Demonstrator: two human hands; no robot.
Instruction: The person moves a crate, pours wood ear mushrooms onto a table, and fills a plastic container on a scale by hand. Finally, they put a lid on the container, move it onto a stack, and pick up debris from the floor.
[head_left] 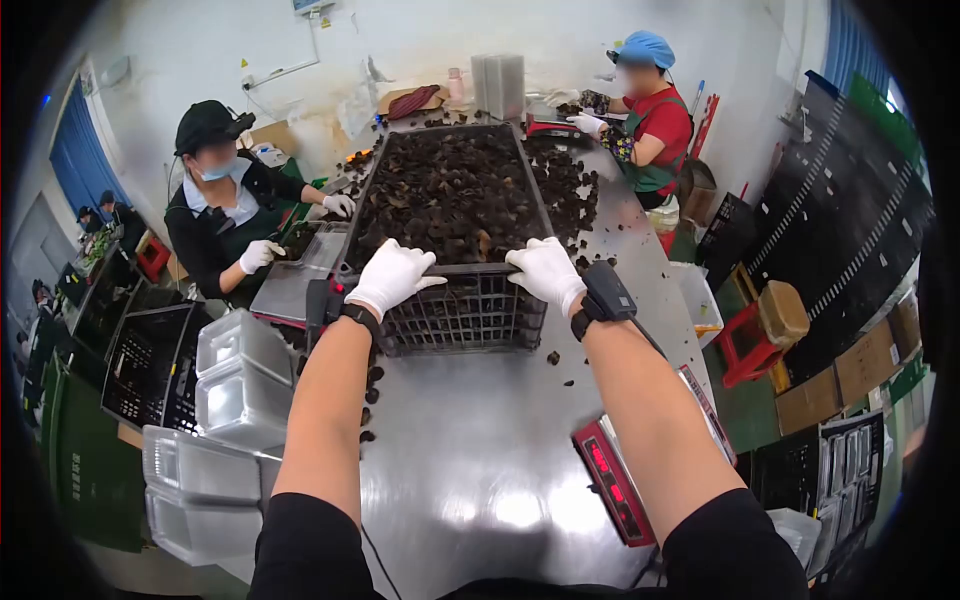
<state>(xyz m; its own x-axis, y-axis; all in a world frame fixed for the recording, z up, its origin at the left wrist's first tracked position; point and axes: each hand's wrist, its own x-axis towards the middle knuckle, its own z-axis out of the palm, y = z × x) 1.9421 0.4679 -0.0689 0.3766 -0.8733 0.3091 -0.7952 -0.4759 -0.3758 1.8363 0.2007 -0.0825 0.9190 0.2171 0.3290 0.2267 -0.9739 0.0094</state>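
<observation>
A black plastic crate [460, 318] stands on the steel table, heaped with dark wood ear mushrooms [455, 190]. My left hand [393, 277], in a white glove, grips the near rim of the crate toward its left corner. Toward the right corner, my gloved right hand [546, 270] has its fingers over the same rim, thumb pointing inward. Loose mushrooms lie on the table along both sides of the crate.
Stacked clear plastic boxes [240, 380] stand at the left edge. A red digital scale [612, 480] sits under my right forearm. One co-worker [225, 205] is at the left, another [650, 125] at the far right. A red stool [750, 345] stands right of the table [480, 450].
</observation>
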